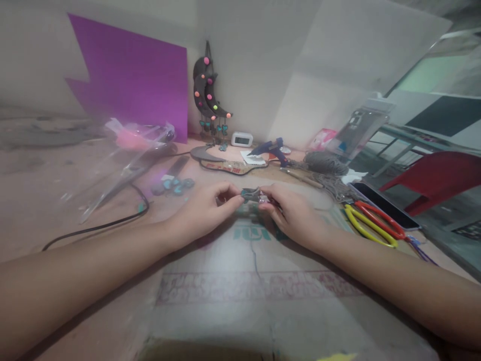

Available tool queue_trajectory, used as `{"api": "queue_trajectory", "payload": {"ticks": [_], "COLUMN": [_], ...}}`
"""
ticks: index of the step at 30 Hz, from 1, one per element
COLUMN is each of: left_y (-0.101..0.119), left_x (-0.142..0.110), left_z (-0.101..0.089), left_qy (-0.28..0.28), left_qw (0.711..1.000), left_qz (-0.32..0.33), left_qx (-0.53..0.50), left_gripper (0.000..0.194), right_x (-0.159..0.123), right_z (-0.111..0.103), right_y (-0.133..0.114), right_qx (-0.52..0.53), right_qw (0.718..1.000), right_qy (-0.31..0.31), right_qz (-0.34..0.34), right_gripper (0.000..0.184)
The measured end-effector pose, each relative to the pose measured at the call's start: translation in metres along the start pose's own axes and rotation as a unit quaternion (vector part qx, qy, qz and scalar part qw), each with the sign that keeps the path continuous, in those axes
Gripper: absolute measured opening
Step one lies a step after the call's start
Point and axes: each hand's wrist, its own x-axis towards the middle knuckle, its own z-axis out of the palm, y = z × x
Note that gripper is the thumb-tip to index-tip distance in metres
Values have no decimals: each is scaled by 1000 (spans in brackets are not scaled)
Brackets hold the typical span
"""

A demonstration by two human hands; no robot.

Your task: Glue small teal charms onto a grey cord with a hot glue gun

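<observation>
My left hand (206, 205) and my right hand (291, 210) meet over the middle of the table, each pinching one end of a small grey-and-teal piece (250, 194) that looks wrapped in yarn. A shiny bit shows by my right fingertips; its kind is too small to make out. A thin dark strand (254, 258) lies below the hands on the printed board (210, 321). Left of my left hand lie several teal heart-shaped pieces (178, 186), blurred.
A moon-shaped hanging (205, 87) is on the wall beside a purple sheet (150, 85). Behind the hands are a white clock (242, 139), a blue glue gun (272, 148) and a grey crescent (206, 153). Grey yarn (325, 163), scissors (370, 228) and a phone (383, 204) lie right; a black cord (101, 228) left.
</observation>
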Motion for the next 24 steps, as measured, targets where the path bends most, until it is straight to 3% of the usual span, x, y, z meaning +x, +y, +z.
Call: {"api": "queue_trajectory", "payload": {"ticks": [18,24], "left_y": [0,8], "left_x": [0,-1], "left_z": [1,1], "left_qy": [-8,4], "left_qw": [1000,998], "left_qz": [-9,-39], "left_qx": [-11,-45], "left_gripper": [22,25], "right_x": [-1,1], "right_z": [-1,-9], "right_y": [0,0], "right_qx": [16,60], "right_qw": [999,994], "right_qy": [0,85], "right_qz": [-28,-16], "right_gripper": [29,27]}}
